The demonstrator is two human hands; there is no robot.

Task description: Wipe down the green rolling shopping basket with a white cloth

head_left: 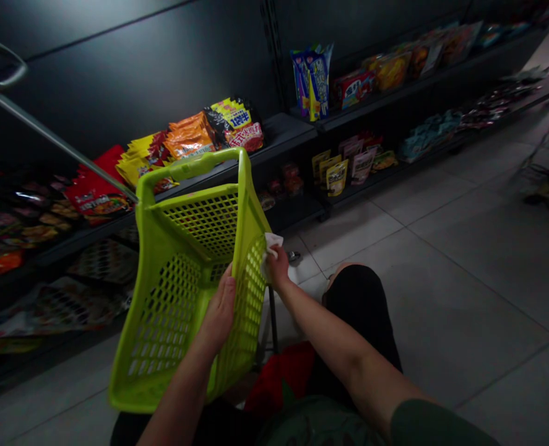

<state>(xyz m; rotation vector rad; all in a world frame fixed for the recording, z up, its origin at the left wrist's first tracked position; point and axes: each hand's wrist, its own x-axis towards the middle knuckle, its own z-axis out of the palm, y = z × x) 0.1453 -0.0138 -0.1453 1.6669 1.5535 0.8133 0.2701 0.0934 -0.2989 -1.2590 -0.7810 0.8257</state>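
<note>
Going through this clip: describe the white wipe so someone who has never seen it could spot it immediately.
Dark shelves of snack packets line the aisle. In front of them, the left hand holds up a lime-green plastic basket. The right hand presses a small white wipe to the basket's mesh side; it is the only white thing against the green.

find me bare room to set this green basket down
The widest bare patch is the grey floor tiles, right of the person's black-trousered knee and along the shelf base. A narrower strip of tile lies left of the lime-green basket, below the bottom shelf. The snack-packed shelves are crowded.
</note>
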